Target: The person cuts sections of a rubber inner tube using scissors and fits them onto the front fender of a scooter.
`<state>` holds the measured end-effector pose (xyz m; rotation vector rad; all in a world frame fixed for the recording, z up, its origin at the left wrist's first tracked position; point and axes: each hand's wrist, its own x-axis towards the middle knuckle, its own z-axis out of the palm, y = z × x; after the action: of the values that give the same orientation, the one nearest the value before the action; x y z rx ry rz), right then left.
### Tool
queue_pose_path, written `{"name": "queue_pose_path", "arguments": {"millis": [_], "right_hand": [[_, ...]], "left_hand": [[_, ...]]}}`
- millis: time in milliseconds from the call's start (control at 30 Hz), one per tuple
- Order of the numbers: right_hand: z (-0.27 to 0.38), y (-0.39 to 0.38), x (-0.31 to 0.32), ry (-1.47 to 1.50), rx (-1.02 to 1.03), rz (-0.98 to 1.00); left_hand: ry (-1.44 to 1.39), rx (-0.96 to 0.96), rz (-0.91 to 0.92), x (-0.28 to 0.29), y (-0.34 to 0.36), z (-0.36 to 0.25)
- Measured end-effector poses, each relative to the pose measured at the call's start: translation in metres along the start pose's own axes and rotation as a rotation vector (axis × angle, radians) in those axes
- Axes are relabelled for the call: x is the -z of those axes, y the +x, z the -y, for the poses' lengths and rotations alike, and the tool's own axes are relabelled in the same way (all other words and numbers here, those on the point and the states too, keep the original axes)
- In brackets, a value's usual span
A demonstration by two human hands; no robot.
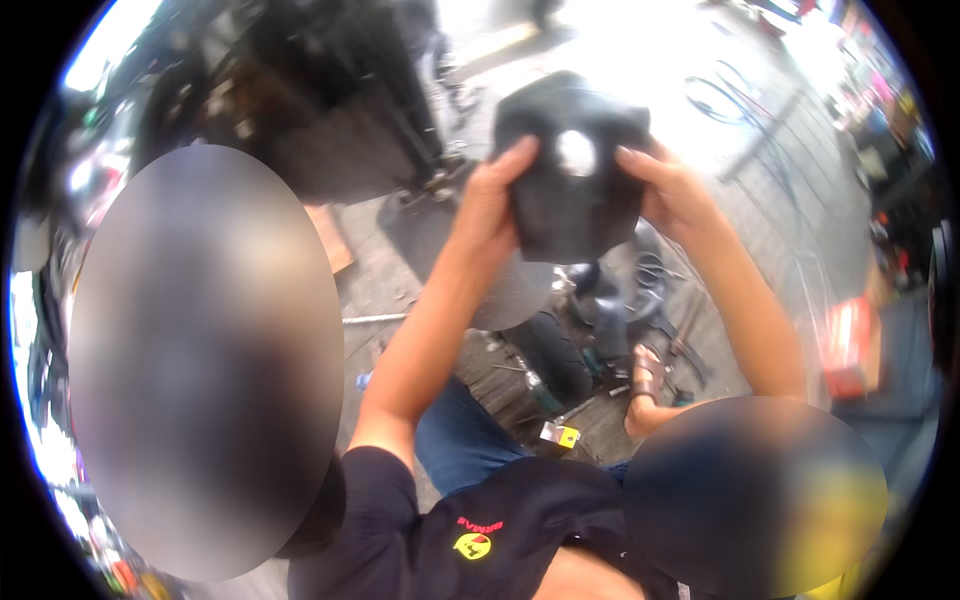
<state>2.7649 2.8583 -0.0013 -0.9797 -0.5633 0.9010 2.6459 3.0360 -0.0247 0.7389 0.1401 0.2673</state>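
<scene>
A black, shell-like panel [572,215] with a round hole near its middle is held up in front of me, out over the floor. My left hand [492,195] grips its left edge, with the thumb on the near face. On the opposite edge my right hand [672,195] holds it the same way, thumb pressed by the upper side. The fingers of both hands are mostly hidden behind the panel. Bright light shows through the hole. The panel looks like moulded plastic, but blur keeps me from telling exactly what part it is.
Beneath the panel lie loose black parts [600,300] and small tools. A small yellow-and-white box [560,434] sits near my legs. Dark machinery [350,120] stands at the upper left. A red carton [848,345] is at the right, and cables [725,95] trail across the floor.
</scene>
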Motion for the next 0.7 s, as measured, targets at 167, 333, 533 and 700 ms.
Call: {"name": "queue_pose_path", "arguments": {"millis": [167, 333, 533, 700], "right_hand": [[0.013, -0.034, -0.029, -0.066, 0.064, -0.179], [0.004, -0.060, -0.051, -0.146, 0.117, -0.319], [-0.007, -0.066, -0.061, -0.229, 0.113, -0.230], [-0.015, -0.059, -0.047, -0.242, 0.155, -0.127]], "left_hand": [[0.375, -0.506, -0.146, 0.012, -0.002, 0.006], [0.625, -0.561, 0.040, -0.013, -0.037, 0.025], [0.934, -0.640, 0.280, -0.016, -0.052, 0.016], [1.024, -0.635, 0.133, -0.014, -0.058, 0.022]]}}
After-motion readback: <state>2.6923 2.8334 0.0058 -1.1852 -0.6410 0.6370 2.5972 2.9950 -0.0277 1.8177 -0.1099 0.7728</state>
